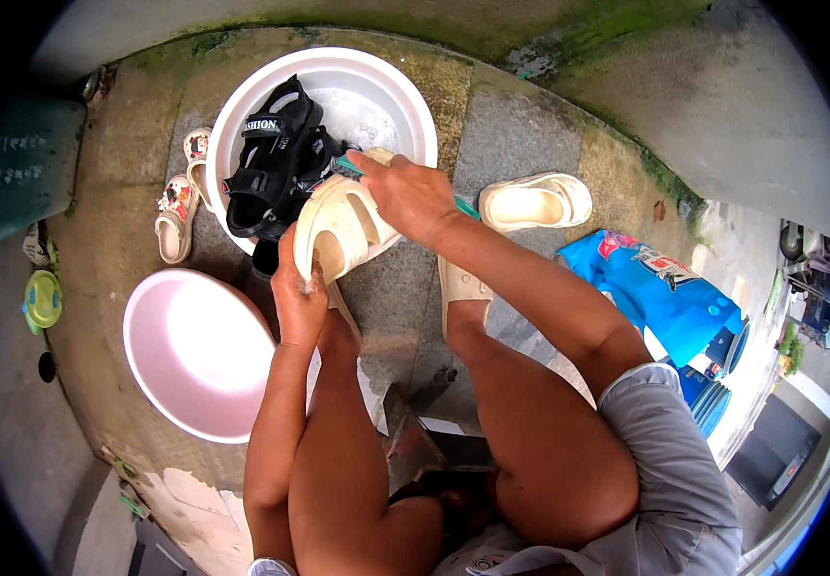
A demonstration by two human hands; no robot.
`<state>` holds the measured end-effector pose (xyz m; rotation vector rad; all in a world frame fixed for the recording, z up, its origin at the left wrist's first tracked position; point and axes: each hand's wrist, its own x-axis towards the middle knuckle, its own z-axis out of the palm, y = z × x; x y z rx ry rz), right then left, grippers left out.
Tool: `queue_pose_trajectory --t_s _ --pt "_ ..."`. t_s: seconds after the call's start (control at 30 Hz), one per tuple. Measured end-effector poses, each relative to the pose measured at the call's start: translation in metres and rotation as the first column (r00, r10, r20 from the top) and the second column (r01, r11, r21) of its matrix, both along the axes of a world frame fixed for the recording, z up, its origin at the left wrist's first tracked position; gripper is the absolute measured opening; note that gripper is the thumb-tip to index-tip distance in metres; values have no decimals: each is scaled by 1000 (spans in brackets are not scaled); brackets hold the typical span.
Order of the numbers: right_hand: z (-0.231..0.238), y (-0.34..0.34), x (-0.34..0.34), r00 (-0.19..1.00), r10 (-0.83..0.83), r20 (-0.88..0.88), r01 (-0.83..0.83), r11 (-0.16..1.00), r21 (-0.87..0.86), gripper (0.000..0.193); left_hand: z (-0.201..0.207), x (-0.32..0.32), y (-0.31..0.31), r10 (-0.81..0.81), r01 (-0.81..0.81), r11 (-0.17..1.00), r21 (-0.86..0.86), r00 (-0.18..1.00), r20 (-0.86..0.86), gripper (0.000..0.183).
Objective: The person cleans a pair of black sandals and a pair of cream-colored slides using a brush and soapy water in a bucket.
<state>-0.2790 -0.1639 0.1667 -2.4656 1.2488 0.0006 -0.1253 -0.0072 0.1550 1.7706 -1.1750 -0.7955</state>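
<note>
My left hand (298, 293) grips the heel end of a cream clog (322, 223), holding it tilted over the near rim of a large white basin (421, 106). My right hand (405, 197) is closed round a green scrubbing brush (467, 206), whose head lies against the clog's upper. Fingers hide most of the brush's handle. Black strapped sandals (276, 158) lie in the basin just beyond the clog, beside cloudy, sudsy water (362, 110). A matching cream clog (536, 202) rests on the paving to the right.
A pink basin (199, 355) stands at near left. Small decorated clogs (177, 216) sit left of the white basin. On the right lies a blue plastic bag (640, 293) near blue tubs (712, 408). Mossy walls (616, 48) bound the far side.
</note>
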Motion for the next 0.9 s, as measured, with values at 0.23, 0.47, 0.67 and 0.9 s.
queue_pose_trajectory --t_s 0.23,0.47,0.67,0.9 --pt "18 32 10 987 152 55 -146 985 -96 60 -2 5 6 75 -73 997 37 994 -73 40" --pt "31 26 26 984 110 140 -113 994 8 44 3 4 8 32 -31 999 27 999 -7 42" --pt "5 1 18 999 46 -25 -47 999 -26 45 1 1 2 -4 3 1000 23 998 57 46" --pt "35 25 25 978 113 175 -132 986 105 44 2 4 3 8 -10 999 47 999 50 61"
